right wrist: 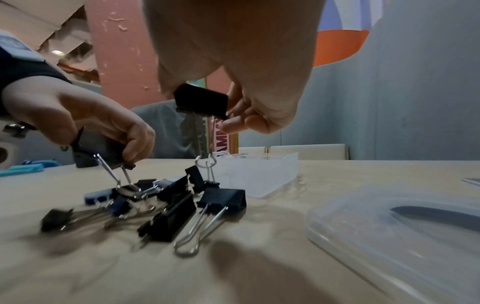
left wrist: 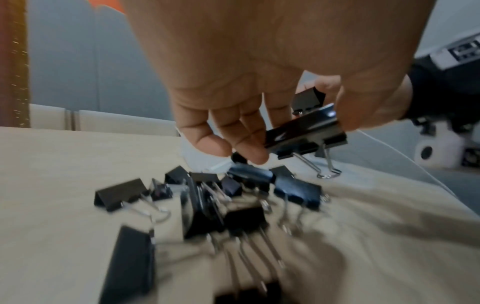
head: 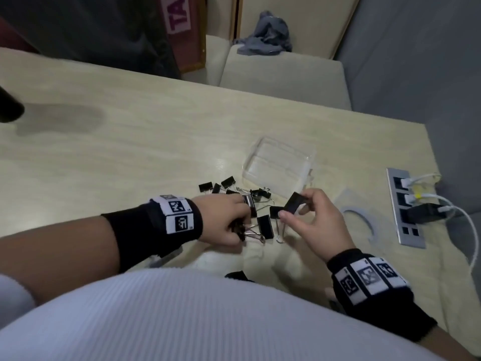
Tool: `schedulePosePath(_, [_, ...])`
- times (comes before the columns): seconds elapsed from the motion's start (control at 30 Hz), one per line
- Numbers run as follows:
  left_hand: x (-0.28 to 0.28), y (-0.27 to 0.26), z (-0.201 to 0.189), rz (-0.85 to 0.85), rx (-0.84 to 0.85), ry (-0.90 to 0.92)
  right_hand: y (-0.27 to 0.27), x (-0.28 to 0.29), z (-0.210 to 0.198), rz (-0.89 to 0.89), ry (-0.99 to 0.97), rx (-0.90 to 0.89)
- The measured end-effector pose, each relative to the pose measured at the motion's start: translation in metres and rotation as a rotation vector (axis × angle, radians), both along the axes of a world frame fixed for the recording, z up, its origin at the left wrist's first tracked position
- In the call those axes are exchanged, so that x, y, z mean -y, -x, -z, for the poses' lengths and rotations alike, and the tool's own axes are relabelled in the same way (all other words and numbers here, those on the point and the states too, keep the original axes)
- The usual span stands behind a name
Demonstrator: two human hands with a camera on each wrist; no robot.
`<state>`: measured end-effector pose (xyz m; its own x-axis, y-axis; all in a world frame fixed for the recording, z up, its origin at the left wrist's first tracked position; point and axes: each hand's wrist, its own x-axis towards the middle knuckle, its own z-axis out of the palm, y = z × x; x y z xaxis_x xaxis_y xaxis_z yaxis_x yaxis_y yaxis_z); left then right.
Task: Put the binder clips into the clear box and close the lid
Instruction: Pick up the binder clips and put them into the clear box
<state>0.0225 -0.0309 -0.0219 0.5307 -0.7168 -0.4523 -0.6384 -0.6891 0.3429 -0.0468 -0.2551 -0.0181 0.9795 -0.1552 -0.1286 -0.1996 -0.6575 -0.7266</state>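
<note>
Several black binder clips (head: 234,190) lie in a loose pile on the pale wooden table (head: 130,152). My left hand (head: 243,217) reaches into the pile and pinches a large black clip (left wrist: 303,131) between thumb and fingers. My right hand (head: 294,208) holds another black clip (right wrist: 201,101) above the pile, its wire handles hanging down. The clear box (head: 278,165) stands open just beyond the pile and looks empty. Its clear lid (head: 359,220) lies flat on the table to the right of my right hand.
A metal power strip (head: 406,207) with white cables sits at the table's right edge. One more clip (head: 236,276) lies close to my body. A dark object (head: 10,108) pokes in at the far left. A cushioned seat with a grey cloth (head: 265,35) is behind the table.
</note>
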Motion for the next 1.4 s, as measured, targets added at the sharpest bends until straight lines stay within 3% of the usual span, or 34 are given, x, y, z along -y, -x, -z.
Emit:
schedulePosePath(0.13, [0.002, -0.035, -0.016, -0.172, -0.075, 0.202, -0.028, 0.002, 0.0, 0.188, -0.195, 0.042])
schedulePosePath(0.23, [0.011, -0.062, -0.014, -0.292, 0.001, 0.305, -0.046, 0.003, 0.007, 0.246, -0.386, 0.048])
schedulePosePath(0.3, [0.021, -0.077, -0.007, -0.336, 0.074, 0.312, -0.056, 0.005, 0.014, 0.253, -0.413, 0.017])
schedulePosePath(0.37, [0.031, -0.088, 0.001, -0.334, 0.136, 0.262, -0.063, 0.008, 0.023, 0.216, -0.231, -0.049])
schedulePosePath(0.47, [0.043, -0.093, 0.013, -0.286, 0.22, 0.094, -0.065, 0.013, 0.034, 0.1, 0.287, -0.139])
schedulePosePath(0.57, [0.047, -0.093, 0.019, -0.232, 0.28, 0.039, -0.059, 0.011, 0.031, 0.089, 0.478, -0.125])
schedulePosePath(0.7, [0.041, -0.092, 0.017, -0.209, 0.249, 0.041, -0.049, 0.014, 0.027, 0.079, 0.486, -0.214])
schedulePosePath(0.87, [0.034, -0.09, 0.01, -0.178, 0.147, -0.015, -0.047, 0.011, 0.027, 0.128, 0.35, -0.162])
schedulePosePath(1.07, [0.037, -0.081, 0.011, -0.255, 0.223, 0.102, -0.041, 0.007, 0.033, 0.06, 0.388, -0.296])
schedulePosePath(1.2, [0.04, -0.078, 0.024, -0.197, 0.255, 0.054, -0.029, 0.006, 0.032, 0.07, 0.398, -0.173])
schedulePosePath(1.3, [0.04, -0.075, 0.03, -0.083, 0.31, -0.076, -0.012, 0.004, 0.033, -0.116, 0.397, 0.076])
schedulePosePath(1.4, [0.034, -0.069, 0.033, -0.026, 0.318, -0.151, 0.007, 0.003, 0.044, -0.397, 0.474, 0.084])
